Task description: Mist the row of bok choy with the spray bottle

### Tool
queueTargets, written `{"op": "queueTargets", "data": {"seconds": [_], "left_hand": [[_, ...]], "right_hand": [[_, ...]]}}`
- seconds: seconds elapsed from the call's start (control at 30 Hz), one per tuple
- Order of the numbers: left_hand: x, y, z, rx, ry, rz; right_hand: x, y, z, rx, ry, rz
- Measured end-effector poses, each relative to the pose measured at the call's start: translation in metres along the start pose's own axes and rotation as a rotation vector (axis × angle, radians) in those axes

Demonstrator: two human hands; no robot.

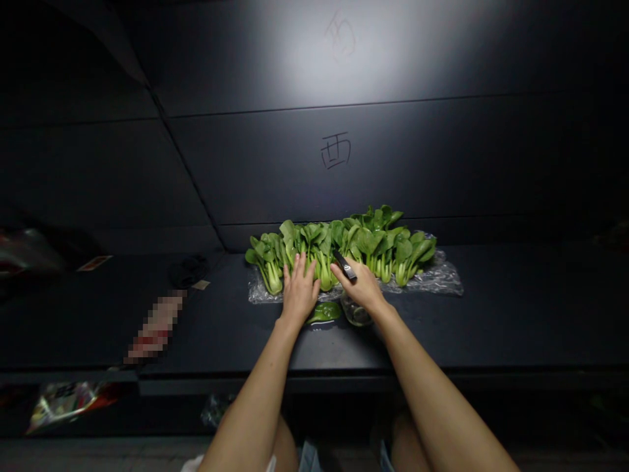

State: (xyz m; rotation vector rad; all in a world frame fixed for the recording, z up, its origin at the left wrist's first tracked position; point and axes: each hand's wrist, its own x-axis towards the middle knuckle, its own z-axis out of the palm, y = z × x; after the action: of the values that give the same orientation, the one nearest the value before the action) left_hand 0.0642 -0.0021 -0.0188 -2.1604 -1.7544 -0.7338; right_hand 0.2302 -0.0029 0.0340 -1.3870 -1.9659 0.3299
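A row of bok choy (322, 262) lies on a sheet of clear plastic (437, 278), leaves toward the back wall and pale stems toward me. My left hand (301, 292) rests with fingers spread over the stems left of the middle. In my right hand (362, 285) is a spray bottle with a black head (345, 265); its clear body (357, 311) shows below my wrist, partly hidden. Between my hands, a loose green leaf (325, 311) lies on the dark shelf in front of the plastic, with a wet patch beside it.
Behind the bok choy rises a dark panelled wall (275, 164) with a handwritten character. On the left of the shelf (221, 341) are a dark crumpled item (189, 270) and a blurred-out item (156, 328). A shiny package (69, 401) lies below the shelf's front edge.
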Motion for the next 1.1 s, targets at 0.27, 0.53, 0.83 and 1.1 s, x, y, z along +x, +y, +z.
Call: {"op": "queueTargets", "data": {"seconds": [0.27,0.53,0.83,1.1], "left_hand": [[-0.0011,-0.001,0.0,-0.024,0.018,-0.01],[-0.0013,-0.0003,-0.0021,-0.013,0.009,-0.02],[-0.0014,-0.0017,-0.0001,-0.022,0.016,-0.03],[-0.0016,-0.0026,-0.0006,-0.021,0.007,-0.035]], "right_hand": [[0.0001,-0.0056,0.0054,-0.002,-0.002,-0.024],[0.0007,-0.0074,0.0068,-0.024,0.002,-0.019],[0.0001,-0.0036,0.0018,0.0,0.051,0.011],[0.0001,-0.0036,0.0,0.023,0.041,0.031]]}}
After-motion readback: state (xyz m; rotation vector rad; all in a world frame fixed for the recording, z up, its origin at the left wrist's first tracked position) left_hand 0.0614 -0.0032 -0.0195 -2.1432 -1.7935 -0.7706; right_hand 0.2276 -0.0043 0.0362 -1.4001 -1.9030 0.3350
